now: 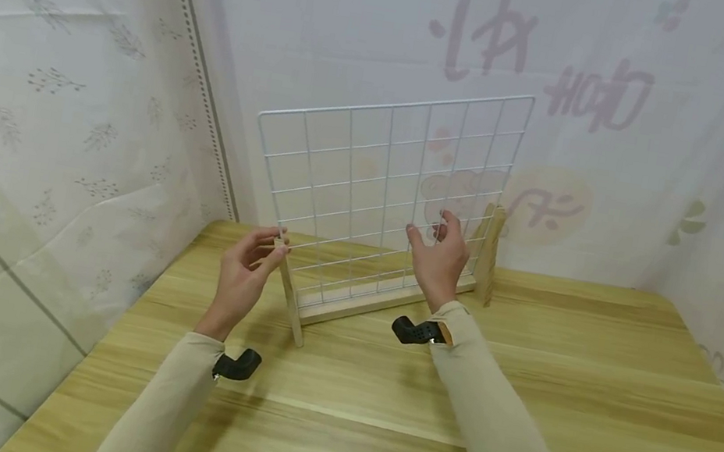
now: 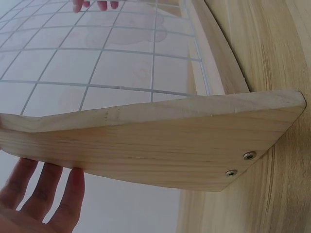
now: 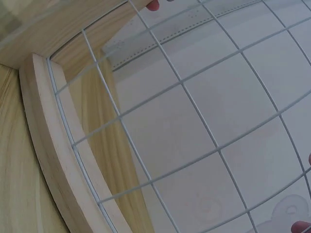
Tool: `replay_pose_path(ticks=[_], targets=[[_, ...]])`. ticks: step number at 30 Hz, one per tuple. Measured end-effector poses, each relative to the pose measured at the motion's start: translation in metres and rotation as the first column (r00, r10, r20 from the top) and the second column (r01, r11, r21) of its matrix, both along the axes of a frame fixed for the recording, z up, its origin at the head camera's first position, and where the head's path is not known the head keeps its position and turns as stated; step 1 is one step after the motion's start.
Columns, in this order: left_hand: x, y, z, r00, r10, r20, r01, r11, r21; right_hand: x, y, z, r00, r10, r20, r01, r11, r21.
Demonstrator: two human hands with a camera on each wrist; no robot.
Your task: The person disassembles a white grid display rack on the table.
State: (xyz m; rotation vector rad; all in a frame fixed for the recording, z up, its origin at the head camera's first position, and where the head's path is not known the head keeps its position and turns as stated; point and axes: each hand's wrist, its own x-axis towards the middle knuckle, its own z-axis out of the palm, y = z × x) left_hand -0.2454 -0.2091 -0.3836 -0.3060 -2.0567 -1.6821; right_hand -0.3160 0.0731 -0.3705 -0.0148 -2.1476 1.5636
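Observation:
A white wire grid panel [image 1: 384, 174] stands upright, its lower edge along the wooden base bar [image 1: 387, 293] of a stand. My left hand [image 1: 242, 282] holds the upper end of the stand's left wooden side post [image 1: 291, 302], thumb on one edge and fingers on the other. In the left wrist view, fingertips [image 2: 77, 177] touch that post, and two screws [image 2: 249, 155] show near its foot. Over the right half of the grid, my right hand [image 1: 441, 262] hovers with thumb and fingers spread apart. Whether it touches the wires is unclear. The right wrist view shows the grid corner [image 3: 50, 59] at the base bar.
The stand's right side post [image 1: 489, 254] rises near the back of the wood-grain table [image 1: 552, 414]. A printed white cloth [image 1: 352, 19] hangs behind, and patterned curtains [image 1: 70, 93] close off the left side.

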Motion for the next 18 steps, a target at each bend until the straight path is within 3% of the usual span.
replay_pose_path(ticks=[18], targets=[[-0.0017, 0.0005, -0.0045, 1.0, 0.0, -0.006, 0.0, 1.0, 0.002, -0.0063, 0.0004, -0.0047, 0.999, -0.027, -0.035, 0.028, 0.999, 0.031]])
